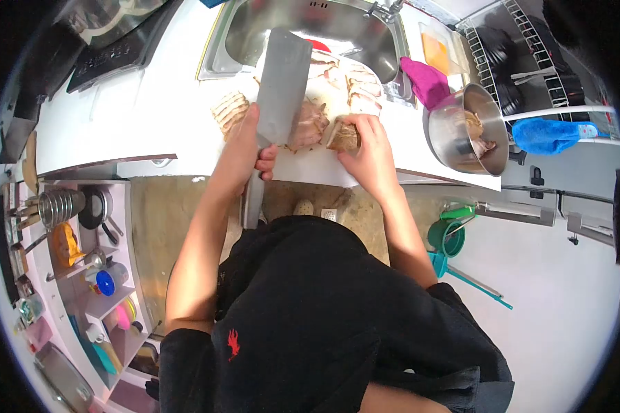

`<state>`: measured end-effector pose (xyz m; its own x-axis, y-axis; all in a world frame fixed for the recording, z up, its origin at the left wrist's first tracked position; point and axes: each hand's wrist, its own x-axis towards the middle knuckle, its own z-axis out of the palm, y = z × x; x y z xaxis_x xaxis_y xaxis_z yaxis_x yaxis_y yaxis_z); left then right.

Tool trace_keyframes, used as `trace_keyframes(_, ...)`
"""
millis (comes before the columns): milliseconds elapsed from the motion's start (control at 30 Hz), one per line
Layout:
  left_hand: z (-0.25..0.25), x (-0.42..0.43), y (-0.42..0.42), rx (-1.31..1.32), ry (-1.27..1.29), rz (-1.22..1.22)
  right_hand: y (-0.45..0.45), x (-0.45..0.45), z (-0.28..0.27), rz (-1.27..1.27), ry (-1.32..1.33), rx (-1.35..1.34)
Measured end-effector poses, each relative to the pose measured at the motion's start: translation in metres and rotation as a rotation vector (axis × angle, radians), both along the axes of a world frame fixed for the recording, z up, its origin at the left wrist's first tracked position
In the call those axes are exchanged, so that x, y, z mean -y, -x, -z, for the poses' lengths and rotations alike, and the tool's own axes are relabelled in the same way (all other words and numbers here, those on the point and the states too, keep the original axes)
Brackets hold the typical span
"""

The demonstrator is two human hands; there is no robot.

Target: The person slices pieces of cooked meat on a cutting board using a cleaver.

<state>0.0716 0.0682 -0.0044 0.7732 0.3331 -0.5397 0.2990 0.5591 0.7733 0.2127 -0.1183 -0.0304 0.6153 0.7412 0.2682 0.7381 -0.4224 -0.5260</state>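
My left hand [243, 153] is wrapped round the handle of a cleaver [284, 82], whose broad grey blade points away from me, over the cutting board. Fingers of my right hand [373, 157] grip a browned chunk of meat [343, 136] near the counter's front edge. Between the blade and that chunk lie cut pieces of meat [311, 125]. More meat slices [364, 89] line the right side of the pale cutting board [334, 103], and a further stack of slices [230, 110] sits to the left of the blade. The blade hides part of the board.
Behind the board is a steel sink [255, 27]. At the right stand a steel pot [448, 134] with meat inside, a magenta cloth [426, 81] and a wire dish rack [482, 65]. A black cooktop [117, 62] is at the left, above open shelves [127, 227].
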Motion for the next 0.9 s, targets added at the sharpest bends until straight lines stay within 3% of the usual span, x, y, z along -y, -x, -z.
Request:
trace_keyframes(100,-0.005,-0.007,0.008,0.052,0.0,0.041,-0.001,0.002,0.006,0.067,-0.096,0.041)
trace_keyframes(300,-0.009,-0.001,0.02,-0.007,-0.094,0.023,0.002,0.027,0.022,-0.1,-0.147,0.208)
trace_keyframes(400,-0.008,0.006,0.021,-0.034,-0.113,0.014,0.012,0.042,0.019,-0.085,-0.201,0.074)
trace_keyframes(600,-0.002,0.013,0.019,-0.027,-0.106,0.068,0.027,0.02,-0.004,0.215,-0.094,0.074)
trace_keyframes(900,-0.003,0.02,0.019,-0.022,-0.167,0.136,0.014,-0.004,-0.003,0.225,-0.035,0.017)
